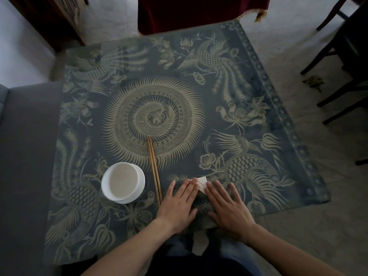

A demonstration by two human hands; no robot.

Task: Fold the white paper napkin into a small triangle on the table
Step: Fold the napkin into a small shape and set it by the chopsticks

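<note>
The white paper napkin (201, 183) lies folded small on the blue patterned tablecloth (219, 116), near the table's front edge. Only a small white wedge of it shows between my fingers. My left hand (179, 204) lies flat, palm down, with its fingertips pressing on the napkin's left side. My right hand (229, 208) lies flat too, fingers spread, covering the napkin's right side. Both hands press down on it rather than grip it.
A white bowl (122, 183) on a white saucer stands left of my hands. A pair of wooden chopsticks (154, 170) lies between the bowl and my left hand. Dark chairs (342, 62) stand at the right, a red cloth (199, 12) beyond the table.
</note>
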